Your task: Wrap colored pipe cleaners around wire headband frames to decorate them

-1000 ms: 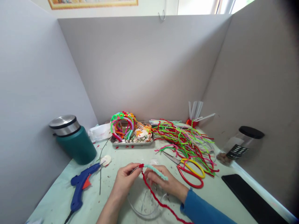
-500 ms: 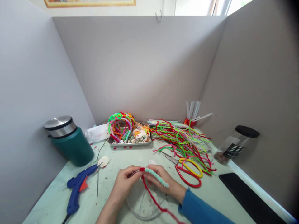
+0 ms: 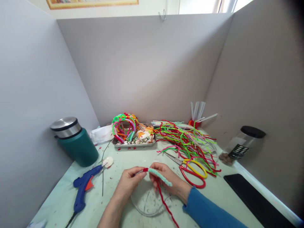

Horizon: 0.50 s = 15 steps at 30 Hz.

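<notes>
My left hand [image 3: 129, 180] pinches a thin headband hoop [image 3: 148, 215] beside a short red wrapped section. Right of the red wrap, a mint fuzzy covering [image 3: 160, 176] runs along the band across my right hand. The bare grey part of the hoop curves below, near the tabletop. My right hand [image 3: 167, 179] is closed on a red pipe cleaner [image 3: 163, 201], whose long tail hangs toward the front edge. Its fingertips are partly hidden behind the mint band. Red-and-yellow-handled scissors [image 3: 193, 179] lie part-open to the right of my right hand.
A blue glue gun [image 3: 82, 193] lies left, its nozzle on a white disc [image 3: 108, 162]. Behind stand a teal bottle [image 3: 78, 147] and a metal tray [image 3: 135, 145] with decorated headbands. Colourful pipe cleaners [image 3: 185, 139], a jar [image 3: 242, 145] and a black slab [image 3: 251, 196] are on the right.
My right hand has drawn the red pipe cleaner rightward, away from the red wrap. My left hand still pinches the band. The whole view has shifted slightly.
</notes>
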Motion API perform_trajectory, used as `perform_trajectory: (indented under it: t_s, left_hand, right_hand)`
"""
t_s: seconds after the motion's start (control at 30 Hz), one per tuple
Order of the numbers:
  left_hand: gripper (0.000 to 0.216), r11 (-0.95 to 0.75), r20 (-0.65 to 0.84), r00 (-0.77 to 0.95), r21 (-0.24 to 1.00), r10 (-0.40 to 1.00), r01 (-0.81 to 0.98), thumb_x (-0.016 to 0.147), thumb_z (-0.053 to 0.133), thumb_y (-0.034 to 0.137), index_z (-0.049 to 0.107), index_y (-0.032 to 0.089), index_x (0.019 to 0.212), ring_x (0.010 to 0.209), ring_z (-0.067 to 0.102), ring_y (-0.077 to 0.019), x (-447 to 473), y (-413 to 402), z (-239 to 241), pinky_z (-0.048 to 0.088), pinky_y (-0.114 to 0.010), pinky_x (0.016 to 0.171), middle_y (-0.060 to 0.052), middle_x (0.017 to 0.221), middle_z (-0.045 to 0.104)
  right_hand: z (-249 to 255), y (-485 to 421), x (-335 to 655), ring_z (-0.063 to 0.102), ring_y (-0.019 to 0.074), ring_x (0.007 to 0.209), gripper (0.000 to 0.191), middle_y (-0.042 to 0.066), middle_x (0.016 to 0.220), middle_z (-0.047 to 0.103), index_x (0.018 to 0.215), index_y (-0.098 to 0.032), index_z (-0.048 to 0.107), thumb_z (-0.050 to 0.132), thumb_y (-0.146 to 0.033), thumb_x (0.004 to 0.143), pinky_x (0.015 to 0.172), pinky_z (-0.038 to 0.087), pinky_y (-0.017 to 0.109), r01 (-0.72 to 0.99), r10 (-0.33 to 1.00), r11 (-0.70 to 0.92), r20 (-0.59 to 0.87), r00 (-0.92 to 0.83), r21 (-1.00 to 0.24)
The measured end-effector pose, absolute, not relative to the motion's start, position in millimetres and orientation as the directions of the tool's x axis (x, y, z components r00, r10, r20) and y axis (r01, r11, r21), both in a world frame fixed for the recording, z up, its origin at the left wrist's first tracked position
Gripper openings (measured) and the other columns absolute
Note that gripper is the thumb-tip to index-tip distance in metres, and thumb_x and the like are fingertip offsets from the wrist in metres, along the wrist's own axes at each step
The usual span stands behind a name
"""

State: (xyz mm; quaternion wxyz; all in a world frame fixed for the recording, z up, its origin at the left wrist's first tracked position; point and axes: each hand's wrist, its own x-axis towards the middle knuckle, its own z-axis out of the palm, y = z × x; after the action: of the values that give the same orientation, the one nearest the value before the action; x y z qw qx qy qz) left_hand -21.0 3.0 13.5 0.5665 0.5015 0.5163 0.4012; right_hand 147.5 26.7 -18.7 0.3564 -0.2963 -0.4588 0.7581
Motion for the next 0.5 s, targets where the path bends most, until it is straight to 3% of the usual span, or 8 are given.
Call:
perform_trajectory:
  t_s: [0.13, 0.23, 0.33, 0.5]
  left_hand:
    - [0.035, 0.165, -0.162, 0.245, 0.986, 0.956, 0.009, 0.074, 0.059, 0.045, 0.064, 0.011, 0.08, 0.041, 0.019, -0.0032, -22.0, 2.4, 12.1, 0.013, -0.019, 0.04, 0.007, 0.048, 0.035]
    - [0.034, 0.148, -0.128, 0.263, 0.987, 0.956, -0.056, 0.077, 0.056, 0.045, 0.059, 0.013, 0.086, 0.04, 0.02, -0.0019, -19.8, 1.4, 14.0, 0.013, -0.019, 0.038, 0.005, 0.059, 0.048]
    - [0.031, 0.15, -0.128, 0.227, 0.985, 0.965, -0.081, 0.075, 0.059, 0.045, 0.055, 0.015, 0.082, 0.038, 0.02, -0.0008, -18.0, 1.3, 15.8, 0.013, -0.018, 0.037, 0.005, 0.063, 0.051]
    - [0.031, 0.211, -0.188, 0.256, 0.975, 0.948, -0.066, 0.072, 0.062, 0.044, 0.052, 0.015, 0.07, 0.035, 0.017, -0.0017, -18.0, 0.8, 15.5, 0.01, -0.018, 0.036, 0.011, 0.045, 0.033]
  right_hand:
    - [-15.4, 30.7, 152.1, 0.026, 0.0031, 0.036, 0.022, -0.01, 0.046, 0.037, 0.077, -0.017, 0.049, 0.063, -0.034, 0.073, 0.034, 0.023, 0.014, -0.281, 0.799, -0.391, -0.171, -0.577, -0.877]
    - [-12.1, 32.1, 155.7, 0.022, 0.0031, 0.036, 0.02, -0.011, 0.044, 0.033, 0.076, -0.018, 0.05, 0.063, -0.032, 0.072, 0.034, 0.016, 0.015, -0.255, 0.782, -0.408, -0.192, -0.593, -0.876]
    - [-12.9, 33.7, 157.5, 0.024, 0.0033, 0.035, 0.02, -0.011, 0.043, 0.033, 0.077, -0.018, 0.051, 0.063, -0.033, 0.073, 0.034, 0.017, 0.015, -0.227, 0.796, -0.376, -0.188, -0.575, -0.898]
    - [-18.2, 35.4, 157.3, 0.03, 0.0029, 0.034, 0.023, -0.009, 0.047, 0.04, 0.074, -0.016, 0.053, 0.063, -0.036, 0.072, 0.034, 0.021, 0.016, -0.168, 0.859, -0.259, -0.148, -0.49, -0.951]
